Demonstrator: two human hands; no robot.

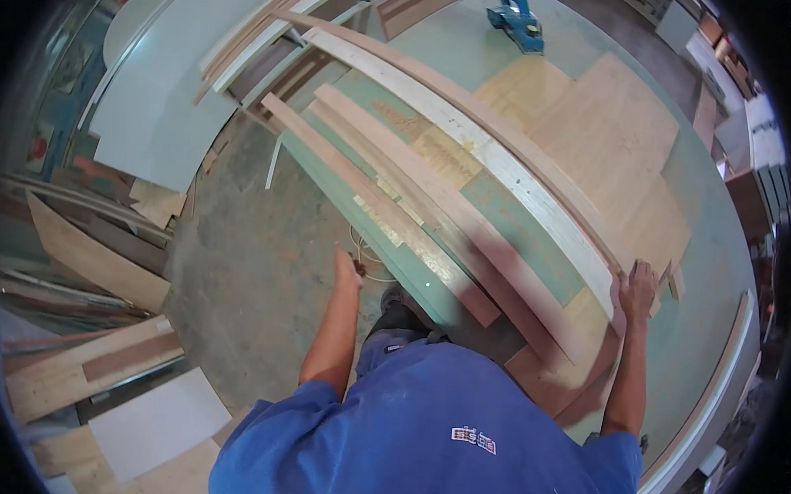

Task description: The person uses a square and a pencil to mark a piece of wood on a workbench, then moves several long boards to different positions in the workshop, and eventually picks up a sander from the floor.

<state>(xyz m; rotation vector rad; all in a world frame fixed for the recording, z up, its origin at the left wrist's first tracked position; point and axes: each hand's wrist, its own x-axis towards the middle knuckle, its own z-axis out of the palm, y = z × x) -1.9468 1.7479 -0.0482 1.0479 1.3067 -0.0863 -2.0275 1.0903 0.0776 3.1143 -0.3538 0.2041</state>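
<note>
My right hand is closed over the near right end of a long wooden strip. Right against that strip lies a long board with a white face, its end just beside my fingers. My left hand hangs off the table's left edge, above the floor. Its fingers look apart, with nothing seen in them. Between my hands, several more wooden strips lie lengthwise on the green table, among them a thick pinkish one and a narrower one near the edge.
A blue power planer stands at the table's far end. Flat plywood sheets cover part of the tabletop. A cord lies on the concrete floor by my feet. Wood panels and offcuts are stacked at the left.
</note>
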